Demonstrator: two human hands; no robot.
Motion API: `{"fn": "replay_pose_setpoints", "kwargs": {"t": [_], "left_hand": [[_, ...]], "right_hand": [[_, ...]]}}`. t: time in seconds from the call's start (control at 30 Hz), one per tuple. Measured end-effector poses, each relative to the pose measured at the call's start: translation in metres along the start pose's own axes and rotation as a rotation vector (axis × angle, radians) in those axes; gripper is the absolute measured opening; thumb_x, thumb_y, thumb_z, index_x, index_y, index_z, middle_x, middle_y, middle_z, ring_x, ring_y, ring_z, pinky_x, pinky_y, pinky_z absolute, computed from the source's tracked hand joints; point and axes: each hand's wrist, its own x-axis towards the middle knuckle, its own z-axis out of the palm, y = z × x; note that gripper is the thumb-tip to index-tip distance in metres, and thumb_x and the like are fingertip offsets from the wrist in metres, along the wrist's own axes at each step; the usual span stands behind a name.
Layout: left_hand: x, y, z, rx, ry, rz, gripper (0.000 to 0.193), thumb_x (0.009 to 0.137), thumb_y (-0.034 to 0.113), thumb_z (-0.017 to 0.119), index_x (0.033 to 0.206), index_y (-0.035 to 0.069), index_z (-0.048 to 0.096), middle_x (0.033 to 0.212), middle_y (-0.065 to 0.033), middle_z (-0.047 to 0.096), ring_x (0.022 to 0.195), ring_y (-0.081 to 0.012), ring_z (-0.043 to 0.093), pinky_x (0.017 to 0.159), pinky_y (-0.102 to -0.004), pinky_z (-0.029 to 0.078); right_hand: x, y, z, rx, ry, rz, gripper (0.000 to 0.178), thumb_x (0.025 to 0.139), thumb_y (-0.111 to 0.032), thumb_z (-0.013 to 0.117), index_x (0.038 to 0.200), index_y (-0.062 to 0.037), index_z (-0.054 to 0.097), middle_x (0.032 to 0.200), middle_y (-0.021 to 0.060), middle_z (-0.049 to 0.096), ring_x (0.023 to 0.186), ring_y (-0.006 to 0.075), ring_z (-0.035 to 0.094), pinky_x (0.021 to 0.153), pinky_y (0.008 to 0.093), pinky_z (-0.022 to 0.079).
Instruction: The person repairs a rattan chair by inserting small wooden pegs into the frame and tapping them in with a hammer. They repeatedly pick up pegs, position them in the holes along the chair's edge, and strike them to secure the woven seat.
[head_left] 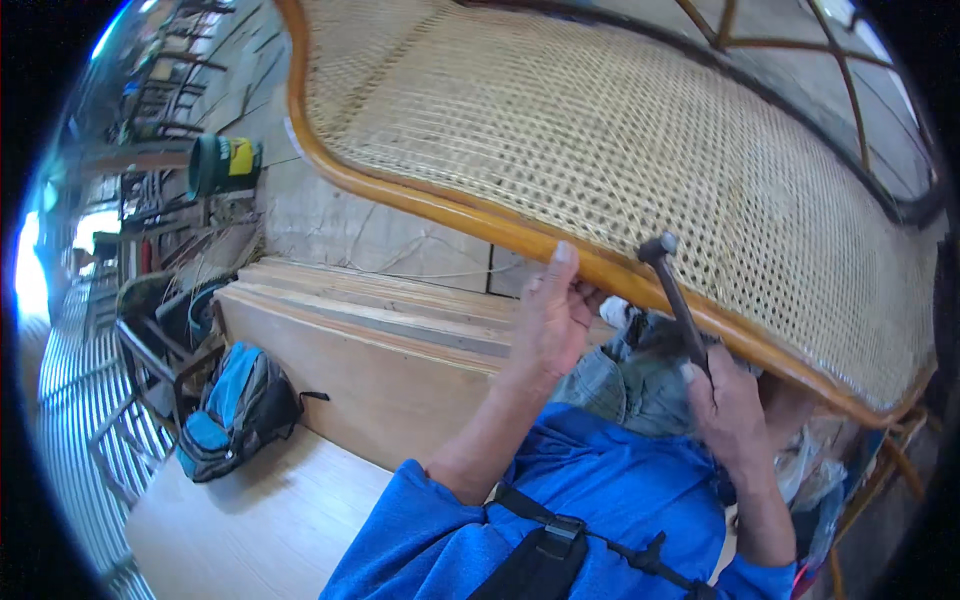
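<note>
A woven cane panel (590, 130) in a curved, honey-brown wooden frame (430, 205) stretches across the upper part of the view. Along the frame's near rail, my left hand (550, 325) has its thumb on the wood and its fingers curled in under the edge. My right hand (728, 400), farther right, is closed around the handle of a hammer (683, 310). The dark hammer head lies over the cane just past the rail; whether it touches cannot be told. Any small thing in my left fingers is hidden.
Stacked plywood boards (350, 375) stand left of my legs. On a pale board surface (290, 510) rests a blue and grey backpack (235, 410). Behind it are a green bucket (215, 165) and dark chair frames (145, 365). Plastic bags (815, 465) lie at the right.
</note>
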Motion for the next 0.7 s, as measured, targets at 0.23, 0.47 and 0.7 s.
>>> {"fn": "replay_pose_setpoints", "kwargs": {"t": [0.23,0.47,0.7], "left_hand": [[0.011,0.027,-0.002,0.095,0.159,0.156,0.031,0.08,0.013,0.063,0.108,0.007,0.051,0.093,-0.0026,0.059,0.086,-0.0158,0.058,0.079,-0.0326,0.048],[0.031,0.028,0.003,0.16,0.343,0.271,0.028,0.076,0.015,0.066,0.098,0.005,0.053,0.082,-0.001,0.056,0.072,-0.0124,0.055,0.065,-0.0307,0.046],[0.032,0.017,-0.002,0.15,0.267,0.287,0.037,0.085,0.034,0.058,0.107,0.006,0.049,0.094,-0.0054,0.055,0.086,-0.0174,0.059,0.075,-0.0374,0.05]], "right_hand": [[-0.001,0.002,0.006,0.064,-0.033,0.006,0.022,0.086,-0.021,0.056,0.088,0.0,0.049,0.071,0.0251,0.056,0.071,0.0422,0.058,0.061,0.0444,0.044],[0.011,-0.014,0.005,0.133,-0.057,-0.096,0.023,0.086,-0.021,0.057,0.091,-0.0001,0.049,0.075,0.0218,0.057,0.071,0.0379,0.058,0.064,0.041,0.044],[0.019,-0.032,0.008,0.161,-0.002,-0.215,0.025,0.089,-0.023,0.054,0.085,0.0005,0.048,0.07,0.0231,0.052,0.068,0.0401,0.055,0.061,0.0442,0.042]]}}
